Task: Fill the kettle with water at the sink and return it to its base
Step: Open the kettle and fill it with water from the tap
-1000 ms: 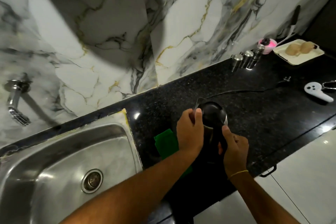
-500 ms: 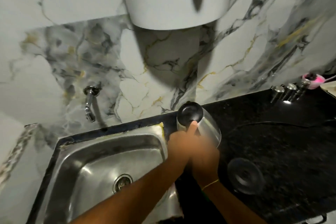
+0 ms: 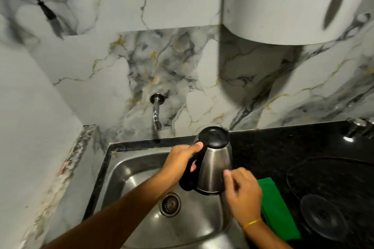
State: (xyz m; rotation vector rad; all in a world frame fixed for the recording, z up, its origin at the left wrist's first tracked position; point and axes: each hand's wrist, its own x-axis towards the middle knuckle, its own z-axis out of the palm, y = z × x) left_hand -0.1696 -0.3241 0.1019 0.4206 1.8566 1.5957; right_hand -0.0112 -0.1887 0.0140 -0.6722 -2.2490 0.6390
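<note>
Carrying the kettle (image 3: 214, 166) to the tap (image 3: 155, 115) — lid closed, filling not begun.

The left hand (image 3: 180, 164) is wrapping the black handle, thumb pressing near the lid; the right hand (image 3: 243, 194) is hovering loosely curled beside the steel body, contact unclear. The kettle is hanging over the sink (image 3: 141, 168), its right edge. The tap is sitting beyond and left of the grip — open the lid first, then bring the mouth under the spout. The base (image 3: 321, 216) is waiting on the bench, right of the grip.

kettle (image 3: 214, 166) over sink's (image 3: 129, 170) right edge, base (image 3: 321, 216) right on counter (image 3: 303, 147).
</note>
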